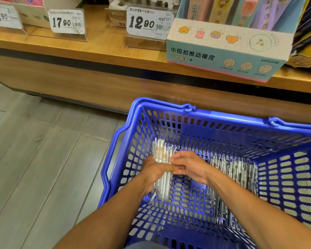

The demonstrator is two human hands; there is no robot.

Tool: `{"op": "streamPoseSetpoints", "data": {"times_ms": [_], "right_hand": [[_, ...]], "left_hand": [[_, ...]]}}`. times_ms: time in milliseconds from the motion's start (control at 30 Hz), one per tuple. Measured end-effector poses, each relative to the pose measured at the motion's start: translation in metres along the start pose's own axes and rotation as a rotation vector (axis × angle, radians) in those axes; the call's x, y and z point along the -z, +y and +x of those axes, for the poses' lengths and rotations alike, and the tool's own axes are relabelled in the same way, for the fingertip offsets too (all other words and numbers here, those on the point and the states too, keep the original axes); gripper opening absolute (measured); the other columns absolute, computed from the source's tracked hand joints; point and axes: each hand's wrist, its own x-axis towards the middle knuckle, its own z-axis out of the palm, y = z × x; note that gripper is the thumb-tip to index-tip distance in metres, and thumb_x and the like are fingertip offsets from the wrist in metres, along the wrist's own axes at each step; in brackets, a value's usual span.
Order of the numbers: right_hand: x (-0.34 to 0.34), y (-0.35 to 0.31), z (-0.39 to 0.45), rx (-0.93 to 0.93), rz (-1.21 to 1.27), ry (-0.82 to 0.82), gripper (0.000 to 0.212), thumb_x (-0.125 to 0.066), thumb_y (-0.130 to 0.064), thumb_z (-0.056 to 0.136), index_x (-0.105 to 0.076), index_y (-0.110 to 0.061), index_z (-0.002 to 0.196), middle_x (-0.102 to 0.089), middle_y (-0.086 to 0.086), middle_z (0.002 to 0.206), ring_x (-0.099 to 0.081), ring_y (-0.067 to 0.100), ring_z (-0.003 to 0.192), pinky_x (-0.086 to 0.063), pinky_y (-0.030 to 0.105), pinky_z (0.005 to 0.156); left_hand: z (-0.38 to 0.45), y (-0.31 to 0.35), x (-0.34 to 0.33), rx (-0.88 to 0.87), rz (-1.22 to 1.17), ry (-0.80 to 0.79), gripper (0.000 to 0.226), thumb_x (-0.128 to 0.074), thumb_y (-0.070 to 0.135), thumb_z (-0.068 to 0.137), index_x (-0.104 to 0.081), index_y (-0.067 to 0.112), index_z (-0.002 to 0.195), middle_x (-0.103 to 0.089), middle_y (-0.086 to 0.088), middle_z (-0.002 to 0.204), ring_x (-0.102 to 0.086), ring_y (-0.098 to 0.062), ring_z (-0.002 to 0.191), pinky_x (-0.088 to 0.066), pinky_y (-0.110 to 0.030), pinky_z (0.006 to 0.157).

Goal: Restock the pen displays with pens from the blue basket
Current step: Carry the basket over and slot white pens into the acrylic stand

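Grey floor tiles [34, 159] lie under a blue basket [223, 119] standing before a wooden shelf [97, 42]. Over the basket's left part, the left hand [154, 169] has its grip curled round a bundle of clear pens [162, 169]; the right hand [188, 166] pinches the same bundle. More loose pens [235, 169] lie on the basket's bottom, right of the hands. Price tags [144, 22] and an eraser box [223, 51] stand on the shelf.
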Motion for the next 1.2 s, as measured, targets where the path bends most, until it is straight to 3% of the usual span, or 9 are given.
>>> {"op": "streamPoseSetpoints", "data": {"times_ms": [167, 300, 400, 533, 767, 867, 933, 1067, 1200], "right_hand": [[0.011, 0.005, 0.006, -0.005, 0.129, 0.086, 0.016, -0.067, -0.015, 0.089, -0.070, -0.002, 0.098, -0.071, 0.016, 0.084, -0.069, 0.021, 0.072, -0.057, 0.026, 0.065], [0.013, 0.032, 0.026, -0.053, -0.312, 0.531, 0.015, -0.063, -0.011, 0.092, -0.066, -0.001, 0.081, -0.069, 0.015, 0.075, -0.066, 0.020, 0.060, -0.061, 0.038, 0.071], [0.001, 0.045, 0.038, -0.148, -0.703, 0.610, 0.027, -0.067, -0.024, 0.090, -0.060, -0.009, 0.069, -0.061, 0.010, 0.062, -0.057, 0.019, 0.054, -0.054, 0.030, 0.060], [-0.013, 0.047, 0.050, -0.186, -0.795, 0.743, 0.033, -0.065, -0.018, 0.089, -0.050, -0.011, 0.061, -0.051, 0.001, 0.058, -0.046, 0.012, 0.048, -0.034, 0.022, 0.040], [-0.009, 0.041, 0.032, -0.166, -0.769, 0.704, 0.039, -0.058, -0.027, 0.096, -0.045, -0.012, 0.063, -0.044, 0.002, 0.057, -0.040, 0.014, 0.047, -0.035, 0.025, 0.044], [0.000, 0.034, 0.002, -0.102, -0.713, 0.631, 0.035, -0.053, -0.021, 0.099, -0.047, -0.011, 0.065, -0.038, 0.002, 0.055, -0.038, 0.016, 0.046, -0.055, 0.033, 0.064], [0.002, 0.025, -0.023, -0.079, -0.671, 0.606, 0.025, -0.052, -0.018, 0.099, -0.053, -0.009, 0.076, -0.042, 0.004, 0.059, -0.043, 0.018, 0.050, -0.058, 0.038, 0.074], [-0.010, -0.004, -0.093, -0.068, -0.564, 0.601, 0.005, -0.049, -0.017, 0.100, -0.050, -0.014, 0.104, -0.055, 0.001, 0.076, -0.047, 0.003, 0.046, -0.039, 0.015, 0.039], [-0.039, -0.058, -0.172, -0.096, -0.480, 0.571, 0.017, -0.048, -0.010, 0.100, -0.053, -0.017, 0.085, -0.049, -0.001, 0.067, -0.042, 0.006, 0.047, -0.035, 0.014, 0.038]], "left_hand": [[0.001, 0.002, 0.000, 0.006, 0.000, 0.028, 0.086, -0.085, 0.013, 0.067, -0.044, 0.011, 0.144, -0.057, -0.012, 0.139, -0.054, -0.030, 0.128, -0.041, -0.050, 0.112], [0.002, 0.002, 0.000, 0.010, -0.005, 0.062, 0.092, -0.085, 0.016, 0.068, -0.038, 0.009, 0.147, -0.050, -0.012, 0.145, -0.050, -0.030, 0.131, -0.040, -0.047, 0.112], [0.002, 0.003, -0.001, 0.008, 0.000, 0.061, 0.094, -0.085, 0.016, 0.067, -0.037, 0.008, 0.148, -0.049, -0.013, 0.146, -0.049, -0.030, 0.132, -0.039, -0.048, 0.112], [0.001, 0.004, 0.000, 0.009, -0.005, 0.056, 0.096, -0.085, 0.017, 0.068, -0.034, 0.008, 0.149, -0.046, -0.013, 0.148, -0.047, -0.030, 0.133, -0.038, -0.047, 0.113], [-0.008, 0.014, 0.000, 0.023, -0.070, 0.011, 0.113, -0.086, 0.015, 0.071, -0.013, 0.011, 0.157, -0.025, -0.011, 0.161, -0.032, -0.029, 0.144, -0.031, -0.044, 0.114], [-0.023, 0.023, 0.004, 0.060, -0.093, -0.012, 0.115, -0.088, 0.016, 0.068, -0.014, 0.012, 0.157, -0.028, -0.012, 0.160, -0.033, -0.029, 0.144, -0.031, -0.045, 0.114], [-0.039, 0.029, 0.008, 0.091, -0.111, -0.021, 0.116, -0.090, 0.017, 0.067, -0.016, 0.013, 0.156, -0.030, -0.012, 0.159, -0.033, -0.030, 0.144, -0.030, -0.047, 0.114], [-0.088, 0.055, 0.020, 0.124, -0.107, -0.070, 0.113, -0.091, 0.021, 0.064, -0.023, 0.011, 0.154, -0.035, -0.012, 0.157, -0.035, -0.032, 0.143, -0.029, -0.049, 0.115], [-0.168, 0.104, 0.036, 0.148, -0.073, -0.067, 0.102, -0.092, 0.020, 0.063, -0.037, 0.007, 0.148, -0.048, -0.014, 0.148, -0.047, -0.032, 0.135, -0.035, -0.047, 0.114]]}}
